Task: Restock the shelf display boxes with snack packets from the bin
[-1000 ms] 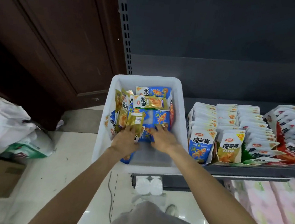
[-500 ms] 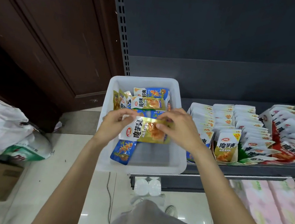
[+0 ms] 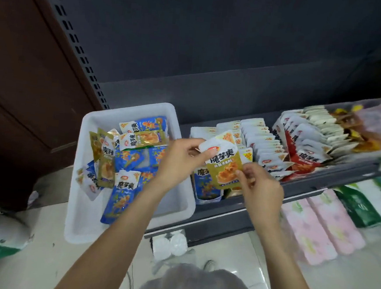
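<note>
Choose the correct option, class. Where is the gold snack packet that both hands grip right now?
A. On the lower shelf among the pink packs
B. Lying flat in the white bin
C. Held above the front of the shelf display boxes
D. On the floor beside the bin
C: the left hand and right hand hold the gold snack packet upright over the shelf display boxes, right of the white bin.

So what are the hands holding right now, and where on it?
A gold snack packet: the left hand pinches its white top edge, the right hand its lower right corner.
</note>
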`<state>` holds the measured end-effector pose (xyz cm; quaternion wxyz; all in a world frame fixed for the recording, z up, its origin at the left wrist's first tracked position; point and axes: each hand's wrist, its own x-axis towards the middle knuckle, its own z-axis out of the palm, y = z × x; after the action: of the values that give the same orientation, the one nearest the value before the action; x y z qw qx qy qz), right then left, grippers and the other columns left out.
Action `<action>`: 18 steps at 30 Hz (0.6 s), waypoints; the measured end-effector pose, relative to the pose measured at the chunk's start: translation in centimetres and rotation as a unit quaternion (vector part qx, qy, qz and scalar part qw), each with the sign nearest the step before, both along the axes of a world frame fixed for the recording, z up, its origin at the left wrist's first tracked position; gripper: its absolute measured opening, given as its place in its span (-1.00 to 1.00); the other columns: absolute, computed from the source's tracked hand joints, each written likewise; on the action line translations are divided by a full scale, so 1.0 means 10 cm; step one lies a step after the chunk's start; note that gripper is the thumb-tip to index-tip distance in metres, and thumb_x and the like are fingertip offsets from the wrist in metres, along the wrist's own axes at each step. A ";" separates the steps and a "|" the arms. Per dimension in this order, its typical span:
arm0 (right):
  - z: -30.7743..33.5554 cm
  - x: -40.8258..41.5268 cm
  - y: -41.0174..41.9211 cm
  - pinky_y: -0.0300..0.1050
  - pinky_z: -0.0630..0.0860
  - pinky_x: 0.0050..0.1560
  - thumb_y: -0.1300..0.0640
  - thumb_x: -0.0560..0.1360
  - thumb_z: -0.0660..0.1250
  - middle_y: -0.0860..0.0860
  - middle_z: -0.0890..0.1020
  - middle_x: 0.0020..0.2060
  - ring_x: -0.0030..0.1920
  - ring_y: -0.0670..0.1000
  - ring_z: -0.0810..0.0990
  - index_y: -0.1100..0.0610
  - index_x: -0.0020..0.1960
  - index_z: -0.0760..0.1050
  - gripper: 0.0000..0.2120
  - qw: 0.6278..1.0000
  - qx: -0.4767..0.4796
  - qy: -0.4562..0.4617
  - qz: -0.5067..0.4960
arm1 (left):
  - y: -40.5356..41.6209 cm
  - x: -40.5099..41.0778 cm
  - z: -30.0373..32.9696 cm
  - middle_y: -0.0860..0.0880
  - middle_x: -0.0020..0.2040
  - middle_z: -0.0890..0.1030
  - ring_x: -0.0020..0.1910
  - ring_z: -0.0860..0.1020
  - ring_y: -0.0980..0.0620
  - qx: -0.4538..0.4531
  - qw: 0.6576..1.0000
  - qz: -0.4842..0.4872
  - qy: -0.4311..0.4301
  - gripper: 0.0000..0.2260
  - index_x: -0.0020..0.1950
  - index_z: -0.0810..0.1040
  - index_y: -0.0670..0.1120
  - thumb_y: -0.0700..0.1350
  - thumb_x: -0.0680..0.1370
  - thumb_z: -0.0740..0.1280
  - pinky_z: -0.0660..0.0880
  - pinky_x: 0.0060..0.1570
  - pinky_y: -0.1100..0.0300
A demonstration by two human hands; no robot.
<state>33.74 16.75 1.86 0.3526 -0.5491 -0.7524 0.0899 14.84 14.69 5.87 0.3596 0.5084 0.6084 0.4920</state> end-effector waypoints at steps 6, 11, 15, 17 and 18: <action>-0.13 0.35 0.17 -0.23 0.36 -0.47 0.21 0.37 0.51 0.04 0.62 -0.41 -0.51 0.09 0.57 0.16 -0.20 0.55 -0.87 0.994 0.052 -0.052 -0.082 | 0.28 0.42 -0.06 0.06 -0.18 0.68 -0.25 0.63 0.13 0.019 0.993 -0.027 0.109 -0.83 0.01 0.69 -0.07 -0.03 0.48 0.42 0.58 -0.17 0.10; -0.31 0.29 0.24 -0.22 0.39 -0.54 0.19 0.36 0.52 0.03 0.60 -0.46 -0.55 0.06 0.55 0.17 -0.22 0.55 -0.86 0.993 0.042 -0.081 -0.074 | 0.40 0.43 -0.15 0.04 -0.13 0.70 -0.22 0.61 0.14 0.052 0.976 -0.019 0.212 -0.81 0.03 0.68 -0.03 -0.01 0.48 0.41 0.56 -0.15 0.11; -0.45 0.25 0.24 -0.22 0.38 -0.60 0.16 0.33 0.55 0.01 0.58 -0.51 -0.60 0.04 0.53 0.14 -0.25 0.55 -0.82 0.989 0.031 -0.120 -0.084 | 0.40 0.42 -0.25 0.03 -0.15 0.70 -0.21 0.62 0.08 0.062 0.952 -0.031 0.299 -0.80 0.02 0.69 -0.02 0.03 0.49 0.39 0.56 -0.21 0.05; -0.50 0.24 0.22 -0.22 0.40 -0.60 0.15 0.33 0.55 0.02 0.59 -0.50 -0.60 0.04 0.54 0.15 -0.21 0.58 -0.84 0.987 0.033 -0.128 -0.091 | 0.40 0.46 -0.30 0.02 -0.21 0.69 -0.26 0.61 0.05 0.066 0.940 -0.038 0.332 -0.81 -0.01 0.69 -0.02 0.03 0.50 0.38 0.56 -0.25 0.05; -0.52 0.24 0.20 -0.23 0.40 -0.61 0.15 0.35 0.54 0.04 0.61 -0.47 -0.59 0.04 0.55 0.17 -0.14 0.61 -0.84 0.987 0.037 -0.124 -0.094 | 0.40 0.48 -0.33 0.02 -0.24 0.68 -0.28 0.60 0.04 0.061 0.935 -0.035 0.347 -0.82 -0.03 0.69 -0.02 0.04 0.51 0.37 0.55 -0.26 0.06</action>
<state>36.13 18.76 -3.35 0.2838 -0.6106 -0.7382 -0.0404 19.61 18.73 2.61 0.1112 0.6895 0.6460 0.3080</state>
